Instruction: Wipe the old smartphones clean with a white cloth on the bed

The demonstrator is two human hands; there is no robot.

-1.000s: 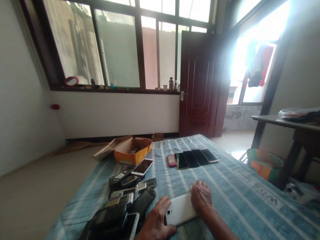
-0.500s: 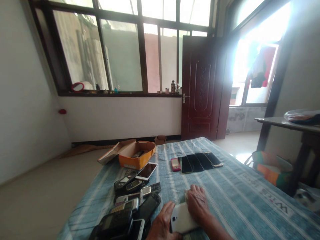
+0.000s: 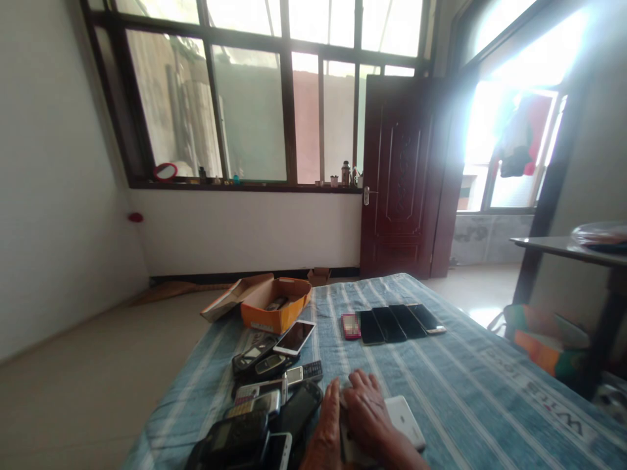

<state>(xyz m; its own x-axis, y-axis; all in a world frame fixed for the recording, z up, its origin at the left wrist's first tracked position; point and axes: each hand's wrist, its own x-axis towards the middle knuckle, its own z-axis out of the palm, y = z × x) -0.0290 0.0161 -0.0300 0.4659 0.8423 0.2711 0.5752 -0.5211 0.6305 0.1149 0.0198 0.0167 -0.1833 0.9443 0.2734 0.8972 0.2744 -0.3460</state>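
Note:
A white smartphone (image 3: 405, 421) lies low in the view on the bed, partly under my right hand (image 3: 366, 411). My right hand is closed over it, its fingers bent at the far side. A pale edge (image 3: 345, 438) shows between my hands; whether it belongs to the same phone I cannot tell. My left hand (image 3: 324, 427) stands on edge along the left side, fingers stretched out close to my right fingertips. Left of it lies a pile of old phones, with a black handset (image 3: 301, 408) and a keypad phone (image 3: 304, 373) nearest.
Across the bed (image 3: 470, 378), a row of dark-screened phones (image 3: 392, 324) lies beside a small pink-edged device (image 3: 351, 326). An open orange box (image 3: 267, 316) with phones inside stands at the far left. A white phone (image 3: 294, 337) rests before it. A side table (image 3: 563, 248) is at right.
My left hand has turned on edge and straightened its fingers. My right hand has shifted left over the phone, whose white end now shows on its right. The view has moved slightly.

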